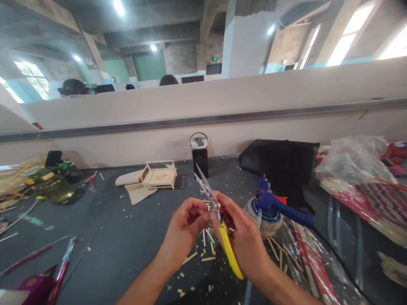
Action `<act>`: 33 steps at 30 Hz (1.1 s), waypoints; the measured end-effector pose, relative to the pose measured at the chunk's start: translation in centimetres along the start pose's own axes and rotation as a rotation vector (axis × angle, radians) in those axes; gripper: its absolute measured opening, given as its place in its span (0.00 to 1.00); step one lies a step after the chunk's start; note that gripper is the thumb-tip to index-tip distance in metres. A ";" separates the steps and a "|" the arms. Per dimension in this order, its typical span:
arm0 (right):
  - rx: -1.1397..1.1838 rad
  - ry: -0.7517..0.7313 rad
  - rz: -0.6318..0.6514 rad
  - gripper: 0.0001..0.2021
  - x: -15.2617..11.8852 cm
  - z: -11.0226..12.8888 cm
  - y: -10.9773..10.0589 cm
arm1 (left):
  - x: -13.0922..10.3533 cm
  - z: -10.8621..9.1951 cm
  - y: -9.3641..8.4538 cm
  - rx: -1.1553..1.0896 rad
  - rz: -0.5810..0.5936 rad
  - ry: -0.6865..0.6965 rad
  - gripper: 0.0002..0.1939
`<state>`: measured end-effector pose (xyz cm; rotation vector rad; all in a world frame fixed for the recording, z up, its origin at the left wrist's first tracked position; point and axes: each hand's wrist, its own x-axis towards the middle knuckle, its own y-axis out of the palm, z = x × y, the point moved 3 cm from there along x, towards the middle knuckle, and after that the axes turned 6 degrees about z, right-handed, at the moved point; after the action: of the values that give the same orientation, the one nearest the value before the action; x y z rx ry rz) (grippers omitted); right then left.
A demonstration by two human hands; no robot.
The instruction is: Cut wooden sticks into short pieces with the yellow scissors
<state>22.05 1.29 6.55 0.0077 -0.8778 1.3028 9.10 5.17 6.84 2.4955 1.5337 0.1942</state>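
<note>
My right hand (246, 233) grips a pair of scissors (231, 252) with a yellow handle. Their blades point up and away from me, slightly parted at the tips. Close against them, my left hand (187, 231) is closed in a pinch, its fingertips meeting beside the scissors' pivot. What those fingertips hold, if anything, is too small to make out. Below both hands, short cut wooden sticks (208, 259) and small chips lie scattered on the dark table (127, 250). Farther off stands a small wooden frame model (159, 183), partly over pieces of tan card (138, 192).
A blue glue gun (282, 205) rests on a round jar (270, 226) at right, its cable running forward. Wrapped sticks (313, 258) and a black bag (280, 159) lie nearby. A phone (200, 162) stands at the partition. Left are a glass jar (52, 186) and purple-handled tool (38, 288).
</note>
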 end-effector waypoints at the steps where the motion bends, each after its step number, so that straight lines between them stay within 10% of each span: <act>1: 0.001 0.014 0.001 0.25 0.0 -0.1 0.0 | 0.0 0.0 0.0 -0.006 -0.007 -0.006 0.11; 17: 0.028 0.089 0.047 0.25 -0.2 -0.7 0.6 | 0.0 -1.7 -0.7 0.596 0.009 0.158 0.05; 25: -0.130 0.049 0.110 0.26 0.5 -0.2 0.7 | 0.1 -1.9 -2.9 0.055 -0.264 0.197 0.06; 33: -0.341 0.062 0.225 0.33 0.6 0.0 1.2 | 0.0 -2.0 -2.9 -0.067 -0.302 0.248 0.04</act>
<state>21.05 2.14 6.32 -0.4071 -1.0601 1.3375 6.20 6.64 8.10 2.2188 1.9409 0.5122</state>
